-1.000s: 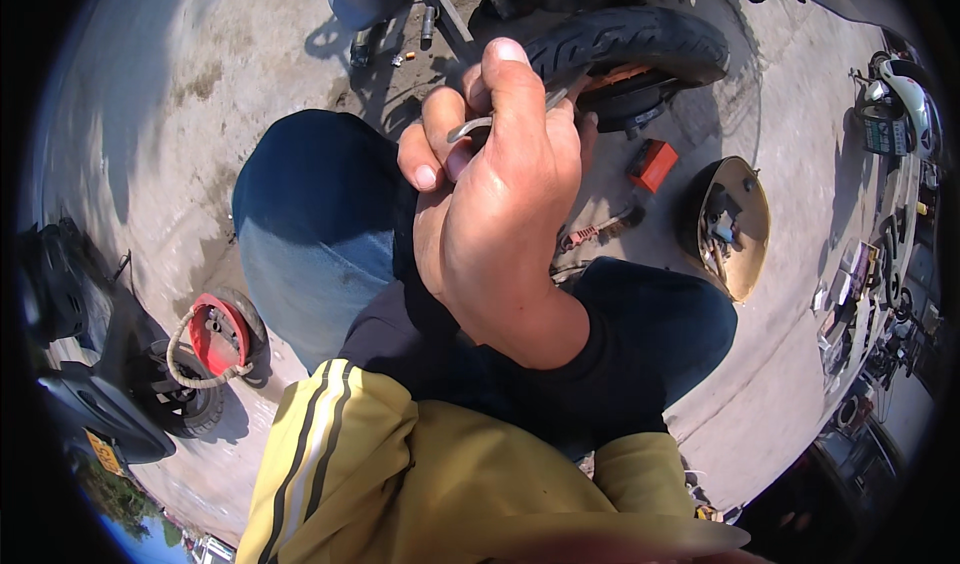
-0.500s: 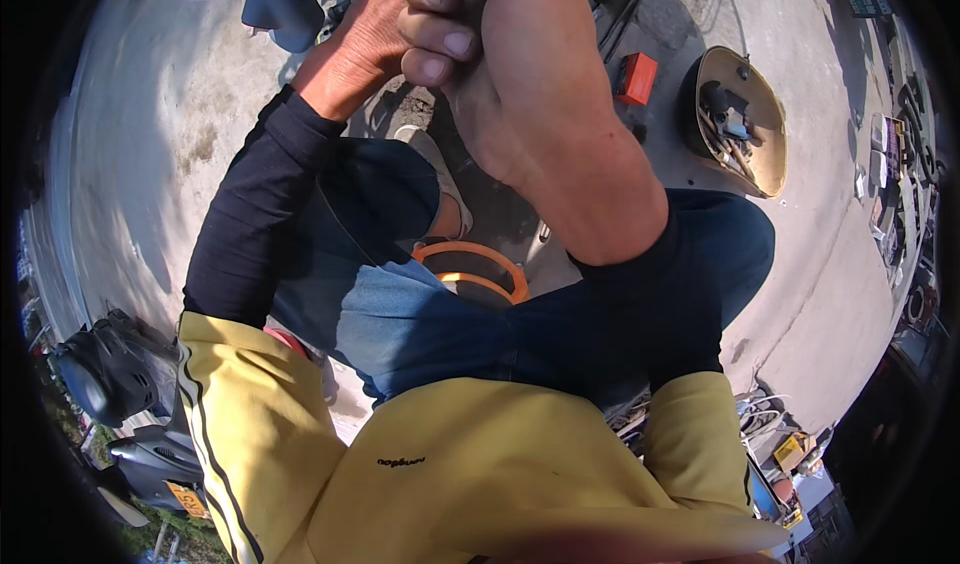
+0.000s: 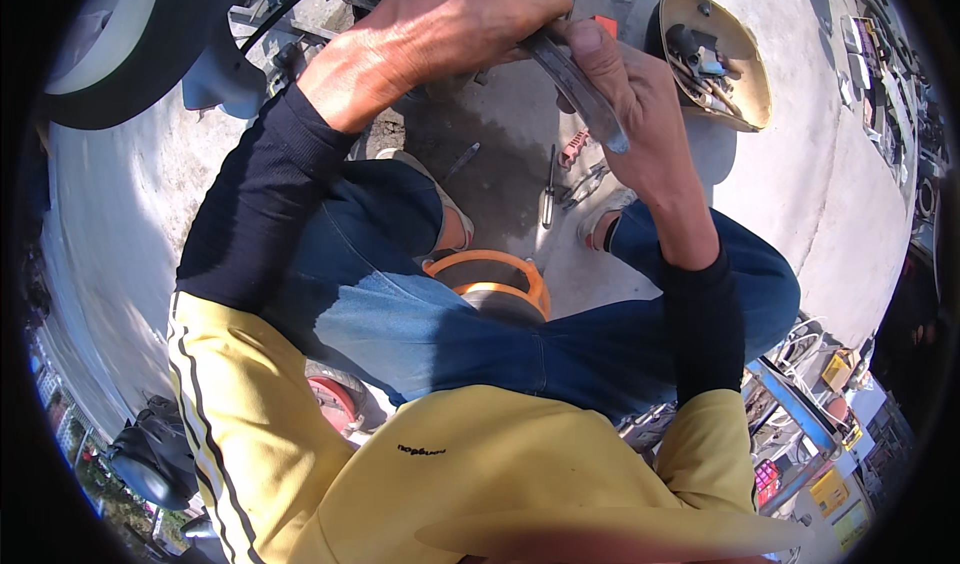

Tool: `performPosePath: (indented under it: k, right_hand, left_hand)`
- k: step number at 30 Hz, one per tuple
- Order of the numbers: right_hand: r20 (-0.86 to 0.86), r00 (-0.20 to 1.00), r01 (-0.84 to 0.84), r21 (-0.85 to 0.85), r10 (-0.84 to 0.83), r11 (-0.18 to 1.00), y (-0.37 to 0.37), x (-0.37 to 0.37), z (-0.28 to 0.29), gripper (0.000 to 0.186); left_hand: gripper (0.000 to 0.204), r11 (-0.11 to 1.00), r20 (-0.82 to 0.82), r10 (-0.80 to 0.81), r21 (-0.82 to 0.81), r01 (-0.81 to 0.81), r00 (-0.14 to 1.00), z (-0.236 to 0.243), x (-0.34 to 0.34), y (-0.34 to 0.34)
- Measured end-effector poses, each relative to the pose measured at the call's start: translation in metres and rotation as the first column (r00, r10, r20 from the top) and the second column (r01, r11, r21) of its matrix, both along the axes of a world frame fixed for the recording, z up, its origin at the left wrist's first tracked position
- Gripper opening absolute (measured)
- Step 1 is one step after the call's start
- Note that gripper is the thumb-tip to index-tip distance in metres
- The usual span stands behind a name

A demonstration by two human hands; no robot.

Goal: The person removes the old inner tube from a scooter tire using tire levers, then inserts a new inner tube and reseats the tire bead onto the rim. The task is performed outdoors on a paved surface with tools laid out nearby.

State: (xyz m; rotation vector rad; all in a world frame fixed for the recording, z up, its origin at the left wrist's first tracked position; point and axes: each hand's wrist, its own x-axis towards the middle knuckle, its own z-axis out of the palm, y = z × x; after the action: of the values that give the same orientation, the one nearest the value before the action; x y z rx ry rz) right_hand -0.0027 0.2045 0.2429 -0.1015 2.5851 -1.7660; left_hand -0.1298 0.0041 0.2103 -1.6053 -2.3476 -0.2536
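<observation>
A dark, glossy curved bar (image 3: 578, 86) slants down from between my hands, its lower end pale and translucent-looking. My right hand (image 3: 650, 99) is closed on it, thumb along the side. My left hand (image 3: 440, 24) reaches in from the upper left, its bent fingers closed at the bar's upper end. Part of that end is hidden by the fingers. On the ground below lie a screwdriver (image 3: 548, 204), a red-handled tool (image 3: 574, 150) and what look like pliers (image 3: 586, 186).
A tan bin (image 3: 758, 89) of loose tools stands at the upper right, a red box (image 3: 607, 25) beside it. Dark and white vehicle bodywork (image 3: 150, 49) fills the upper left. An orange ring-shaped frame (image 3: 538, 286) is between my legs. Clutter lines the right edge.
My right hand has turned and moved right, away from my left wrist, bringing the curved bar into sight. My view has shifted, showing the tools on the ground and more bodywork.
</observation>
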Motion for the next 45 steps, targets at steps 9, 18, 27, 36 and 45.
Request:
performPosePath:
  k: [9, 18, 27, 36, 45]
  right_hand:
    - [0.581, 0.761, -0.182, 0.620, -0.290, 0.763, 0.056, 0.101, -0.229, 0.043]
    - [0.723, 0.611, -0.374, 0.623, -0.323, 0.687, 0.040, 0.195, -0.343, 0.037]
    - [0.659, 0.682, -0.295, 0.645, -0.317, 0.706, 0.037, 0.200, -0.365, 0.025]
    - [0.659, 0.682, 0.039, 0.401, -0.317, 0.915, 0.064, 0.168, -0.310, 0.050]
    - [-0.013, 0.993, 0.113, 0.334, -0.115, 0.936, 0.032, 0.049, 0.004, 0.034]
  left_hand:
    - [0.051, 0.962, -0.187, 0.255, 0.147, -0.230, 0.949, 0.032, 0.012, 0.014]
    - [0.070, 0.847, 0.216, 0.511, 0.041, -0.530, 0.832, 0.035, 0.011, -0.001]
    - [0.043, 0.856, 0.497, 0.409, 0.082, -0.511, 0.765, 0.061, 0.002, -0.011]
    - [0.057, 0.917, 0.517, 0.300, 0.075, -0.391, 0.802, 0.054, -0.009, -0.030]
    - [0.040, 0.943, 0.425, 0.137, 0.221, -0.250, 0.895, 0.050, -0.011, -0.050]
